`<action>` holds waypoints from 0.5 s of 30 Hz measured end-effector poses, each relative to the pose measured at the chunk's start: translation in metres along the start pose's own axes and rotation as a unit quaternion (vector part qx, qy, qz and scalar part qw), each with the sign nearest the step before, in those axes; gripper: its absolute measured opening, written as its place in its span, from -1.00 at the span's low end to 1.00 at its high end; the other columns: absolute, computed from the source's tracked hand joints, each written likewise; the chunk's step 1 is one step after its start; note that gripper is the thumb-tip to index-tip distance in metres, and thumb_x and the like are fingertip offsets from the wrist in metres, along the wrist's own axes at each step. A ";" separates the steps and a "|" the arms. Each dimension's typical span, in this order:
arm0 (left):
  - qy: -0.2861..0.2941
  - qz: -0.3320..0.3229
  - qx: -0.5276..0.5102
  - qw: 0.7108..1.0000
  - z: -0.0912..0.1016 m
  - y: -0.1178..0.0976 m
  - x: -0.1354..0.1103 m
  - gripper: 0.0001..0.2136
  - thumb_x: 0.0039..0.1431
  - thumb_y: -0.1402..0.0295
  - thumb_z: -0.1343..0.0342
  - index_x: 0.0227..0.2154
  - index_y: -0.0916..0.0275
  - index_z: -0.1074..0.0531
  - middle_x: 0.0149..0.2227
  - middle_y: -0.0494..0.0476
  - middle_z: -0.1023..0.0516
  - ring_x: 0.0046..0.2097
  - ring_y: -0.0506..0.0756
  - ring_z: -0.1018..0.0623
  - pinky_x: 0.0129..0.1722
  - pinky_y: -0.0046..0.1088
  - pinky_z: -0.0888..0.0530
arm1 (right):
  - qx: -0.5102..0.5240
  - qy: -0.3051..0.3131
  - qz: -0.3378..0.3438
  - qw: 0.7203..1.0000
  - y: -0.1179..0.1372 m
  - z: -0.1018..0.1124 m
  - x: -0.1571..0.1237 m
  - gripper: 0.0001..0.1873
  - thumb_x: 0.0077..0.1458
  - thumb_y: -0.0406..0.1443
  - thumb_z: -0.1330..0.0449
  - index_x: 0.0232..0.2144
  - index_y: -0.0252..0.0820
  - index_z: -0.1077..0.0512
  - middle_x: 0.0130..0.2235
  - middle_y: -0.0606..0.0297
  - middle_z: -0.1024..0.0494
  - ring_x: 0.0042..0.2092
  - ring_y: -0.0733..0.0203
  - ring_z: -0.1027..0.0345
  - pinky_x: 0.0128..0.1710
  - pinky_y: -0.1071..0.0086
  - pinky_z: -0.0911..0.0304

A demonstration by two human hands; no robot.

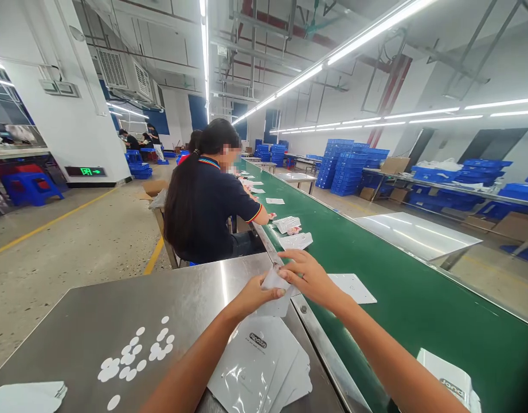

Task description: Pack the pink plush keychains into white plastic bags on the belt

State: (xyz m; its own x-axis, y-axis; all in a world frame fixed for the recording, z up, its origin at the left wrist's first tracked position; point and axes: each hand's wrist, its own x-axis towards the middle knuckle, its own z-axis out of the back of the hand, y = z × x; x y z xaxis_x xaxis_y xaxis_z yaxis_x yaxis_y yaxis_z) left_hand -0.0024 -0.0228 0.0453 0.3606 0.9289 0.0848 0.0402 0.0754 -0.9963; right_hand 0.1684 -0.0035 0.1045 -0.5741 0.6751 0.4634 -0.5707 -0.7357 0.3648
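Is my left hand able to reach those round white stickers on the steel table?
Probably, once it lets go: the left hand pinches the white pouch with the right hand, but only bare steel table lies between it and the stickers.

White round stickers (135, 355) lie on the steel bench (117, 304). A person (207, 195) in a dark shirt sits beside the green belt (375, 258). Blue crates (347, 166) stand stacked far behind it.

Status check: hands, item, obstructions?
Left hand and right hand pinch small white plastic pouch at edge of grey steel table. White pouch stack below forearms. Seated person ahead, apart.
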 end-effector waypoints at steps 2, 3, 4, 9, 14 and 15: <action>-0.016 -0.036 0.044 0.998 -0.002 -0.001 0.000 -0.67 -0.10 0.21 -0.21 -0.27 0.30 -0.43 -0.38 0.05 -0.46 -0.33 0.07 -0.42 -0.35 -0.47 -0.32 | -0.022 0.020 0.046 0.998 0.008 -0.006 -0.008 -0.69 0.14 -0.13 -0.02 -0.42 -0.08 -0.51 0.12 0.30 -0.29 0.18 0.04 -0.01 0.12 0.14 0.02; -0.019 -0.052 0.069 0.996 -0.003 -0.001 0.000 -0.70 -0.09 0.23 -0.20 -0.30 0.30 -0.45 -0.37 0.06 -0.48 -0.31 0.09 -0.44 -0.34 -0.46 -0.33 | -0.022 0.042 0.053 0.997 0.011 -0.008 -0.012 -0.68 0.12 -0.11 -0.03 -0.45 -0.08 -0.52 0.15 0.33 -0.24 0.20 0.02 0.04 0.14 0.14 0.04; -0.016 -0.062 0.086 0.994 -0.004 -0.001 -0.001 -0.73 -0.08 0.24 -0.20 -0.32 0.30 -0.46 -0.37 0.07 -0.49 -0.30 0.11 -0.45 -0.33 -0.45 -0.34 | -0.013 0.066 0.053 0.996 0.012 -0.009 -0.015 -0.67 0.11 -0.09 -0.04 -0.47 -0.08 -0.52 0.16 0.34 -0.23 0.20 0.02 0.02 0.13 0.17 0.02; 0.016 -0.069 0.025 0.997 -0.003 -0.004 0.001 -0.43 -0.12 0.24 -0.26 0.02 0.21 -0.32 0.04 0.22 -0.40 0.07 0.26 -0.36 0.00 -0.29 -0.29 | 0.022 0.048 -0.101 0.993 -0.027 -0.002 -0.013 -0.55 0.17 -0.06 0.10 -0.44 -0.14 -0.47 -0.18 0.24 -0.50 -0.19 0.18 -0.36 -0.20 0.36 -0.22; -0.059 -0.028 -0.029 0.997 0.010 -0.009 0.000 -0.33 0.01 0.11 -0.14 0.17 0.17 -0.08 0.21 0.24 -0.16 0.23 0.23 -0.13 0.16 -0.22 -0.11 | -0.104 -0.031 -0.368 0.924 -0.113 0.011 -0.013 -0.58 0.10 -0.02 0.04 -0.49 -0.19 -0.42 -0.40 0.25 -0.51 -0.33 0.18 -0.33 -0.35 0.41 -0.16; -0.056 -0.015 -0.029 0.998 0.012 -0.010 -0.001 -0.34 0.02 0.10 -0.12 0.17 0.15 -0.08 0.20 0.22 -0.17 0.23 0.23 -0.14 0.16 -0.22 -0.10 | -0.103 -0.024 -0.384 0.917 -0.126 0.014 -0.017 -0.59 0.10 -0.03 0.04 -0.43 -0.19 -0.43 -0.36 0.24 -0.51 -0.31 0.17 -0.34 -0.35 0.41 -0.16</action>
State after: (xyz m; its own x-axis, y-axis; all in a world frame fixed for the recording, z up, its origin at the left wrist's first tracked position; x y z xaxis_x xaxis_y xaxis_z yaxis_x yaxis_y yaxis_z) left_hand -0.0142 -0.0205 0.0555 0.2516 0.9615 0.1100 0.1048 0.0859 -0.9908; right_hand 0.2579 0.0774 0.0619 0.0670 0.9829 0.1715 -0.8974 -0.0158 0.4410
